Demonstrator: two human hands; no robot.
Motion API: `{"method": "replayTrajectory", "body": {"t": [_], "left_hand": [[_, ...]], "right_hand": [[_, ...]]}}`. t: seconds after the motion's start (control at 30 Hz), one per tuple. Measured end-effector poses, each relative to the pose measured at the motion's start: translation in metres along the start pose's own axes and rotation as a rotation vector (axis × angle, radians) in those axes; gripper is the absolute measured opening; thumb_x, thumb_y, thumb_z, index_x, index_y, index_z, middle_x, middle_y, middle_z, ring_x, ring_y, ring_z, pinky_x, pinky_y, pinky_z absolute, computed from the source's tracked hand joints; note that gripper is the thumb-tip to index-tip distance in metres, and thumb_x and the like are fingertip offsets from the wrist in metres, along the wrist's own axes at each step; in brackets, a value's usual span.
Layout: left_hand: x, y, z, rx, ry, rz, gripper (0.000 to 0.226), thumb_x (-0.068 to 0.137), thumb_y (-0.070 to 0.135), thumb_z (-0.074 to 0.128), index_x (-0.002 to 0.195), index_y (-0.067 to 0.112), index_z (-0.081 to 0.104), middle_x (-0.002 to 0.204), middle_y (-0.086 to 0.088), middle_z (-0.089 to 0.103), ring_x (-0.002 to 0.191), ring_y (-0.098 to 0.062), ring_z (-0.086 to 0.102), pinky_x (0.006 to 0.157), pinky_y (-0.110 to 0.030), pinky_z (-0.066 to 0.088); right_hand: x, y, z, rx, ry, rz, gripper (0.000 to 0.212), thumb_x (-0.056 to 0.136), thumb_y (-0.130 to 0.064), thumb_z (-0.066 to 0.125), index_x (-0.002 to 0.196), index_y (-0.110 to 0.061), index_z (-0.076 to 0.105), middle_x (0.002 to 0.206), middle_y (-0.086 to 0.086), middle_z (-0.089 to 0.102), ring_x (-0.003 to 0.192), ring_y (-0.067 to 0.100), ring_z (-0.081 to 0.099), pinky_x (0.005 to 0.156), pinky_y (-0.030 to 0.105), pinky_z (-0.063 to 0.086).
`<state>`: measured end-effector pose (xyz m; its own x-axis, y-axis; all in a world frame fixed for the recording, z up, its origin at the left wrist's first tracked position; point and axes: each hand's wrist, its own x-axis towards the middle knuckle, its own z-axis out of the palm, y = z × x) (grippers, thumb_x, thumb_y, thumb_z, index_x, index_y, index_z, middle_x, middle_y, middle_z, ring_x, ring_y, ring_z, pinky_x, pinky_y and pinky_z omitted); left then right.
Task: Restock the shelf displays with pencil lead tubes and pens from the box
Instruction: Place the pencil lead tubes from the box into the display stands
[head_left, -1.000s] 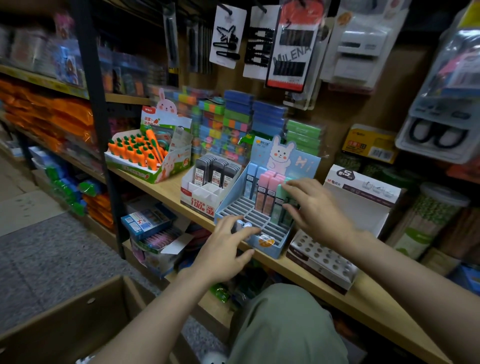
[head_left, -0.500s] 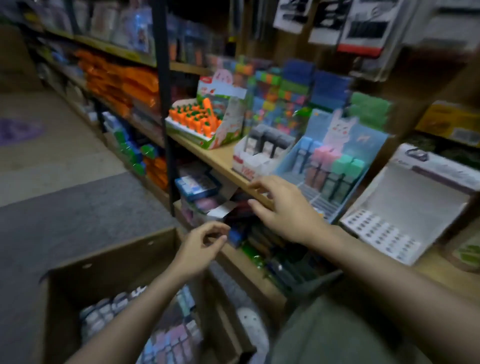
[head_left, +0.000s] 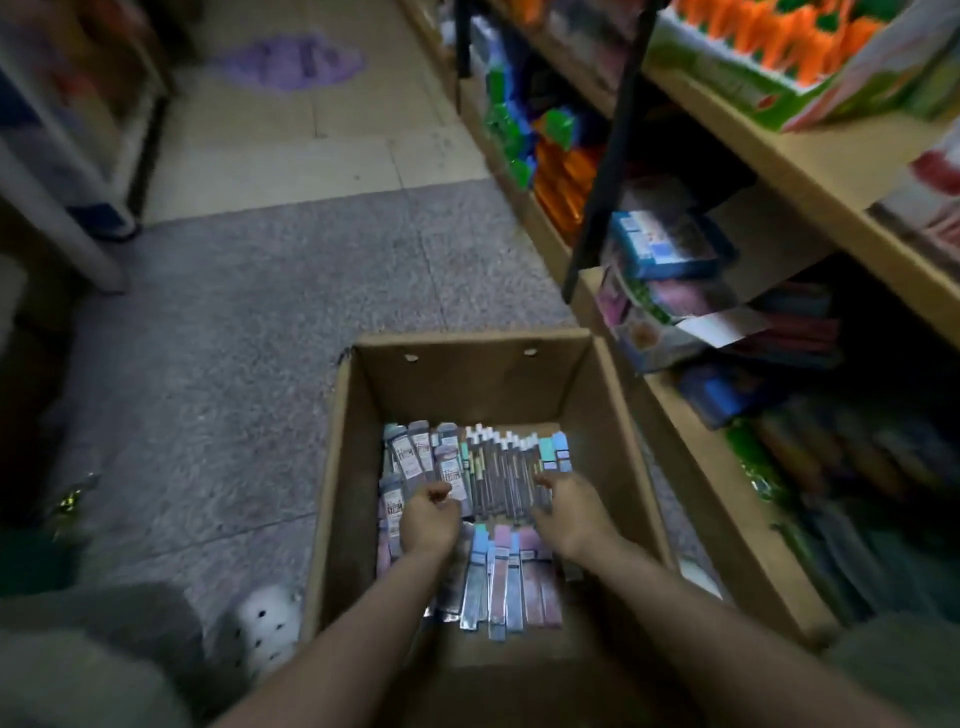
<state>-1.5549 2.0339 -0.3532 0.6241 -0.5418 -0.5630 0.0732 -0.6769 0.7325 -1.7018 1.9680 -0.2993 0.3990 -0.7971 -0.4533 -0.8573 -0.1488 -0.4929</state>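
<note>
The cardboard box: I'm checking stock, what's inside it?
The cardboard box holds packaged pens and pastel tubes. Both hands cover some; lower layers are hidden.

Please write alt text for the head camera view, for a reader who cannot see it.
Both hands reach down into an open cardboard box on the shop floor, the left hand and right hand over rows of packaged pencil lead tubes and pens. Stocked wooden shelves stand to the right.

Printed labels on packets (head_left: 410, 457) in box (head_left: 337, 467), blurred, no text readable
</note>
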Motion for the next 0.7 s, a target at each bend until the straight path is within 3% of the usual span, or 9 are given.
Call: {"method": "replayTrajectory", "body": {"t": [0.1,0.23,0.4,0.57,0.7], "left_hand": [[0.015,-0.003,0.007,0.248,-0.023,0.114,0.038,0.090,0.005,0.060,0.128,0.009,0.056,0.130,-0.014,0.058,0.119,-0.029,0.053,0.103,-0.039,0.044],[0.033,-0.009,0.009,0.620,-0.014,0.284,0.060,0.093,0.019,0.056,0.148,0.017,0.033,0.161,-0.005,0.012,0.147,-0.030,0.007,0.118,-0.042,0.020],[0.049,-0.024,0.012,0.815,-0.060,0.322,0.067,0.097,0.033,0.050,0.154,0.023,0.017,0.162,-0.004,-0.015,0.148,-0.031,-0.014,0.122,-0.043,0.007],[0.042,-0.045,0.017,0.823,-0.080,0.478,0.062,0.096,0.031,0.048,0.152,0.024,0.022,0.163,0.002,-0.009,0.148,-0.025,-0.014,0.121,-0.038,0.003],[0.038,-0.049,0.018,0.652,-0.039,0.582,0.045,0.091,0.012,0.054,0.135,0.015,0.051,0.155,-0.003,0.032,0.146,-0.026,0.017,0.117,-0.031,0.019]], "right_hand": [[0.018,0.014,0.025,-0.096,-0.006,0.003,0.056,0.094,-0.024,0.057,0.146,-0.012,0.039,0.151,0.017,0.034,0.141,0.028,0.030,0.115,0.027,0.024],[0.043,0.030,0.051,-0.270,-0.037,0.057,0.075,0.097,-0.041,0.050,0.156,-0.020,0.008,0.163,0.014,-0.006,0.150,0.031,-0.009,0.121,0.041,0.001],[0.063,0.042,0.074,-0.350,-0.080,0.122,0.086,0.098,-0.053,0.041,0.155,-0.013,-0.009,0.160,0.020,-0.017,0.148,0.037,-0.015,0.121,0.046,0.000],[0.065,0.038,0.093,-0.324,0.010,0.095,0.082,0.099,-0.054,0.037,0.155,-0.009,-0.004,0.162,0.016,-0.015,0.149,0.033,-0.013,0.121,0.044,0.001],[0.062,0.030,0.101,-0.305,-0.034,0.001,0.073,0.102,-0.045,0.036,0.156,-0.012,-0.001,0.162,0.009,-0.016,0.150,0.026,-0.014,0.120,0.039,-0.003]]}}
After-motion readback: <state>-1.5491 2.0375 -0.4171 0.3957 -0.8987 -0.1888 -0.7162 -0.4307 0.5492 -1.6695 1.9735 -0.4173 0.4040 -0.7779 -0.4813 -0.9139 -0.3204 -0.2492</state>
